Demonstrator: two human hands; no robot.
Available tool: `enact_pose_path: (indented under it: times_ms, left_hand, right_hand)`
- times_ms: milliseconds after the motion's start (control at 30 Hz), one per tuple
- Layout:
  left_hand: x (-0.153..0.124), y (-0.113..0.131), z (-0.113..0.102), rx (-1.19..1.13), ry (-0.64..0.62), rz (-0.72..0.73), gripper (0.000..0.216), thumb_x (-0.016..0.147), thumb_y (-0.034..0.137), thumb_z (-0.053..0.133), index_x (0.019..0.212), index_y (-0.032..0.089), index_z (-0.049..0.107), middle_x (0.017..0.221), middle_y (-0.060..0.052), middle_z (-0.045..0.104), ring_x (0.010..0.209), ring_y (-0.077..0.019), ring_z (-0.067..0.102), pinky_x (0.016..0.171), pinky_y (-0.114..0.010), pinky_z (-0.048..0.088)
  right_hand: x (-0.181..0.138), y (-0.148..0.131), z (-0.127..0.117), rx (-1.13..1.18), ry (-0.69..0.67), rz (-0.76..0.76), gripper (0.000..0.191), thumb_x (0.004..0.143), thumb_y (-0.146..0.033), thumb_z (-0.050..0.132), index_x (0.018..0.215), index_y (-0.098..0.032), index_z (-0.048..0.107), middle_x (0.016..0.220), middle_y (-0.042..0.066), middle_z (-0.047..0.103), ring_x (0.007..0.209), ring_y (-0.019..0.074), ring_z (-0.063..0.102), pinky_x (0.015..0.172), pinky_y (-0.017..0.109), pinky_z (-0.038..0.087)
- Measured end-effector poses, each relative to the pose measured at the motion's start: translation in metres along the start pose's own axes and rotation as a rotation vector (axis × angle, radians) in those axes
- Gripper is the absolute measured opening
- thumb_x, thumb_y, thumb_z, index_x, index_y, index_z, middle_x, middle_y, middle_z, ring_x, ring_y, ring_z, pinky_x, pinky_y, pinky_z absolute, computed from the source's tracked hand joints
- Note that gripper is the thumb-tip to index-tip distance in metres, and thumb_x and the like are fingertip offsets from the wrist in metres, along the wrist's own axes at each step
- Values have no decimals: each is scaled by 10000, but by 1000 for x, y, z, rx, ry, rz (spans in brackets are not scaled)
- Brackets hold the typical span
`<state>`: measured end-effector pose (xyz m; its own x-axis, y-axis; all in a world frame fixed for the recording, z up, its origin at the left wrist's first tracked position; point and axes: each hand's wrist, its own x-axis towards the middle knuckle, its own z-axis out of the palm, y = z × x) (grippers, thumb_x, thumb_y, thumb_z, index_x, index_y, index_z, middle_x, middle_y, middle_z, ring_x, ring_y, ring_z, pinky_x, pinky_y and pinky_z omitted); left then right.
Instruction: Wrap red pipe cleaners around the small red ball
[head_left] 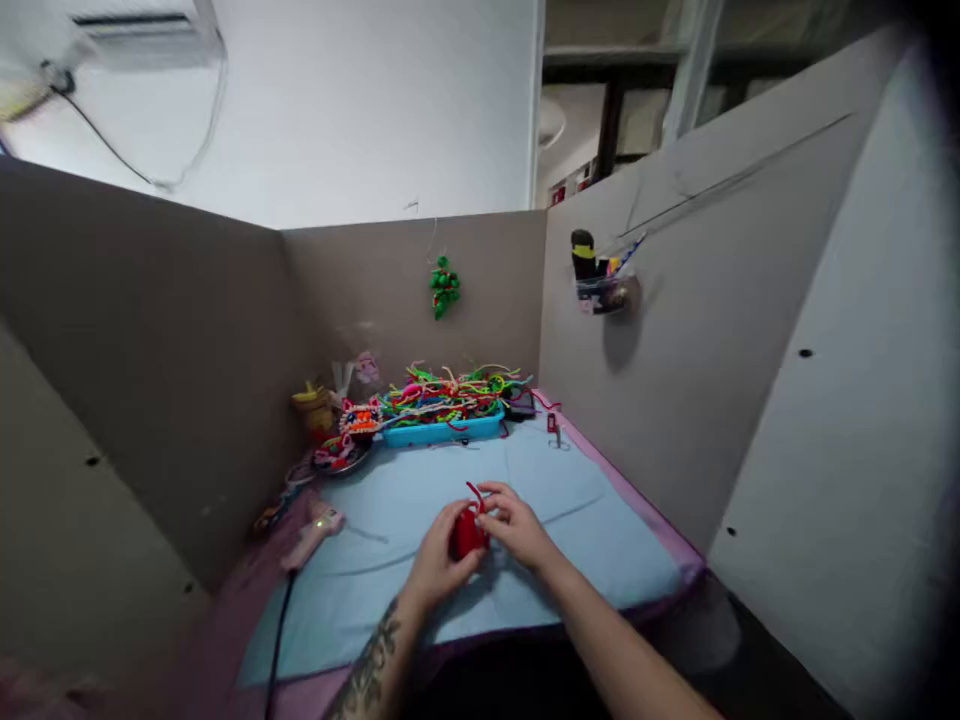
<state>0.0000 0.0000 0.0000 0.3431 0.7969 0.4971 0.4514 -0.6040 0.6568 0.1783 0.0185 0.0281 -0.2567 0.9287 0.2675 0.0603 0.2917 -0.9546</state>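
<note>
My left hand (441,555) is wrapped round a small red craft piece (467,536) above the pale blue cloth. It looks rounded and fuzzy, like bent pipe cleaner, though the fingers cover part of it. From its top a thin red pipe cleaner end (474,492) sticks up. The fingers of my right hand (517,525) pinch at that red stem on the piece's upper right side. Both hands are close together, near the front middle of the cloth.
A blue tray (442,432) heaped with coloured pipe cleaners stands at the back. Left lie a corded pink-white tool (315,535), probably a glue gun, and a bowl (345,468) of craft pieces. Grey partitions (660,400) enclose the table; scissors (558,440) lie at back right.
</note>
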Motion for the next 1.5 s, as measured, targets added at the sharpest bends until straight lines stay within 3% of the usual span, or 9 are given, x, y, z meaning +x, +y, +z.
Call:
enact_pose_path:
  times_ms: [333, 467, 533, 633, 700, 967, 1133, 1500]
  left_hand:
    - [-5, 1, 1, -104, 9, -64, 723, 723, 226, 666, 1371, 178, 348, 1374, -156, 476, 1249, -287, 476, 1053, -463, 373]
    - [-2, 0, 1, -88, 79, -50, 689, 740, 215, 648, 1368, 191, 366, 1361, -150, 484, 1239, -284, 482, 1048, -474, 373]
    - [0, -1, 1, -61, 149, -40, 652, 755, 221, 636, 1358, 204, 388, 1337, -145, 497, 1226, -281, 489, 1038, -479, 379]
    - [1, -4, 1, -9, 217, -38, 617, 770, 240, 628, 1347, 223, 412, 1317, -135, 506, 1225, -277, 486, 1033, -476, 384]
    - [1, -7, 3, 20, 230, -50, 610, 774, 244, 627, 1344, 225, 414, 1315, -132, 502, 1232, -274, 479, 1038, -473, 381]
    - [0, -14, 7, 128, 377, -107, 537, 797, 239, 609, 1304, 220, 433, 1275, -119, 474, 1207, -255, 487, 1028, -463, 395]
    - [1, -14, 7, 148, 372, -102, 526, 805, 222, 600, 1300, 211, 423, 1264, -117, 461, 1201, -242, 478, 1038, -456, 389]
    - [1, -11, 6, 123, 374, -116, 506, 813, 231, 591, 1295, 221, 437, 1276, -118, 456, 1210, -245, 480, 1042, -467, 388]
  right_hand:
    - [7, 2, 2, -103, 30, 22, 66, 693, -231, 602, 742, -199, 630, 1181, 95, 554, 1131, 264, 527, 771, 323, 471]
    - [3, 3, 6, -104, 168, -59, 203, 715, -245, 608, 915, -213, 595, 1161, 82, 566, 1035, 239, 564, 746, 317, 472]
    - [-3, 4, 11, -101, 246, -131, 142, 749, -239, 585, 887, -209, 568, 1106, 76, 581, 1002, 224, 570, 741, 303, 471]
    - [-12, 8, 21, -114, 264, -153, 99, 793, -231, 546, 887, -200, 555, 899, 47, 591, 812, 189, 587, 674, 287, 477]
    - [-17, 11, 26, -156, 273, -196, 84, 813, -214, 525, 886, -198, 563, 871, 43, 577, 779, 182, 577, 669, 286, 480]
    - [-23, 20, 30, -274, 232, -356, 240, 862, -175, 483, 1014, -224, 661, 970, 70, 575, 928, 195, 579, 831, 319, 498]
    - [-21, 21, 32, -276, 218, -352, 289, 850, -171, 503, 1083, -235, 662, 1041, 82, 570, 1005, 206, 570, 890, 341, 499]
    - [-20, 20, 32, -190, 213, -208, 244, 832, -227, 529, 1017, -224, 688, 1126, 101, 536, 1038, 227, 570, 705, 275, 545]
